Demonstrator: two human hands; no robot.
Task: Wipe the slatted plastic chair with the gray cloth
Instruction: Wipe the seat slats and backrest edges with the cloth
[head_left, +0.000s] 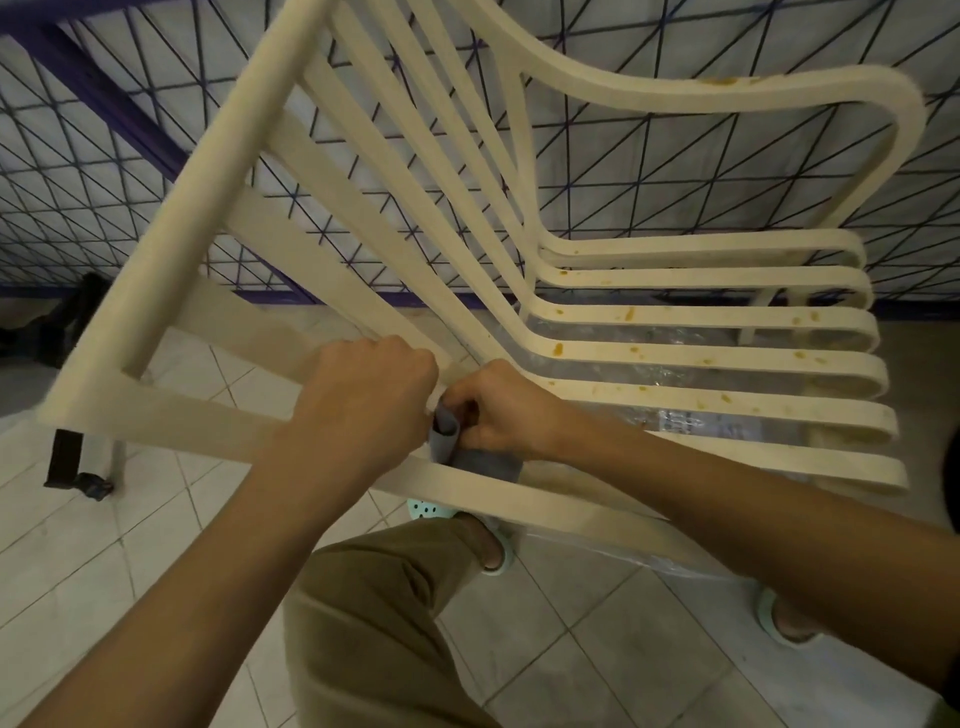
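Note:
A cream slatted plastic chair (675, 358) fills the view, its back toward me and its seat slats dotted with orange-brown stains. My left hand (363, 400) grips a lower back slat, fingers curled round it. My right hand (498, 410) pinches a folded gray cloth (457, 447) right beside the left hand. The cloth hangs against the slat nearest me, where the back bends into the seat. Part of the cloth is hidden under my right hand.
A purple-framed lattice wall (727, 171) stands behind the chair. Clear plastic sheeting (691, 421) lies under the seat on the tiled floor (130, 545). My feet in pale green sandals (493, 551) stand below the chair. A dark object (72, 312) sits at the far left.

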